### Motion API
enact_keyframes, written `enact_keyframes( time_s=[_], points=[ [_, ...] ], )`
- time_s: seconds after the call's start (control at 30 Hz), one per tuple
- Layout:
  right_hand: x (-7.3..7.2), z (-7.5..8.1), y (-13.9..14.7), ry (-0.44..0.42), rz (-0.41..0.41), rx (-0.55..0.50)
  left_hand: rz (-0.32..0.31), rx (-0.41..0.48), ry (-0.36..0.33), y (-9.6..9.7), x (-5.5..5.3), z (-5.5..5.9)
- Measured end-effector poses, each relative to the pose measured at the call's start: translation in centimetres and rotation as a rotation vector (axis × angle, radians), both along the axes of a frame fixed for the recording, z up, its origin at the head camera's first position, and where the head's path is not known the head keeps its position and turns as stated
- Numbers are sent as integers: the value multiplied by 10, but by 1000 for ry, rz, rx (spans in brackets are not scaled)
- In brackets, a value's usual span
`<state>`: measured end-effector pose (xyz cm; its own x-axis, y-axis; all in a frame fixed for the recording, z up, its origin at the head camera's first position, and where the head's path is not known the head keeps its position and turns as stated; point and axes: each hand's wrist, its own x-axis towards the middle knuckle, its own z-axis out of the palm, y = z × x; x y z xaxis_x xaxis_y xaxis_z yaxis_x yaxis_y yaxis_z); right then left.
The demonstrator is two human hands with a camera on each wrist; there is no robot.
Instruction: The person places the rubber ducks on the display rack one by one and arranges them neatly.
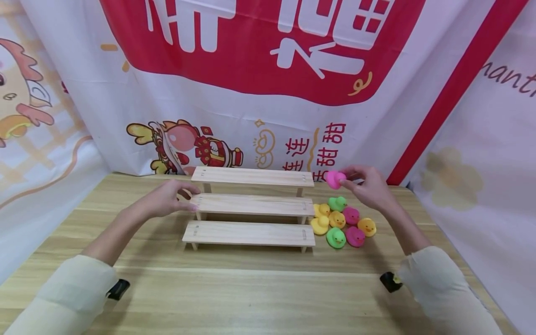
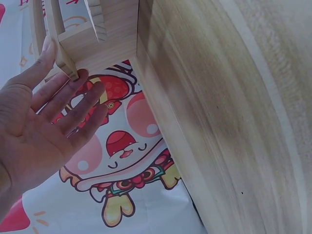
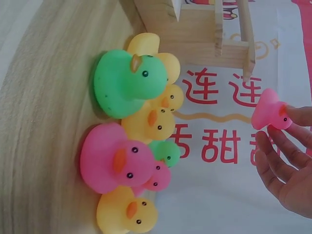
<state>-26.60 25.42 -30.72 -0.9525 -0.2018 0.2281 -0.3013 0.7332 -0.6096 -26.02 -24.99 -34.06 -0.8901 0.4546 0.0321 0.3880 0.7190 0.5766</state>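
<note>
Pink duck [image 1: 335,179]: held in the air right of centre in the head view, just beside the right end of the top shelf [image 1: 253,177] and apart from it; small, rounded, smooth, probably soft vinyl.
Right hand [image 1: 368,187]: thumb and fingertips pinch the pink duck about its head, leaving the base free. A light pinch should serve; squeezing could make a soft toy twist or pop out.
Left hand [image 1: 171,199]: centre left of the frame; thumb and forefinger appear to pinch the middle shelf [image 1: 255,204] by its left end, other fingers loose and spread. How firmly, I cannot tell. Gentle steadying seems wiser than pushing.
Shelf stand [image 1: 247,232]: 3 stepped planks of pale, bare wood, square-edged, on short legs; looks light enough to slide if nudged.
Duck cluster [image 1: 337,219]: 8 more, 4 yellow, 2 green, 2 pink, bunched right of the shelf stand; best kept clear of the sleeve.
Table [image 1: 251,293]: tan, flat, streaky wood grain.
Backdrop [image 1: 125,93]: white printed cloth, softly creased.
</note>
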Motion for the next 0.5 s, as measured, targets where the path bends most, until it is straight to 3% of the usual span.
enact_keyframes(
  time_s=[0.5],
  points=[
    [-7,6,-19,19,52,-37,12,-1,-12,1,0,0]
  ],
)
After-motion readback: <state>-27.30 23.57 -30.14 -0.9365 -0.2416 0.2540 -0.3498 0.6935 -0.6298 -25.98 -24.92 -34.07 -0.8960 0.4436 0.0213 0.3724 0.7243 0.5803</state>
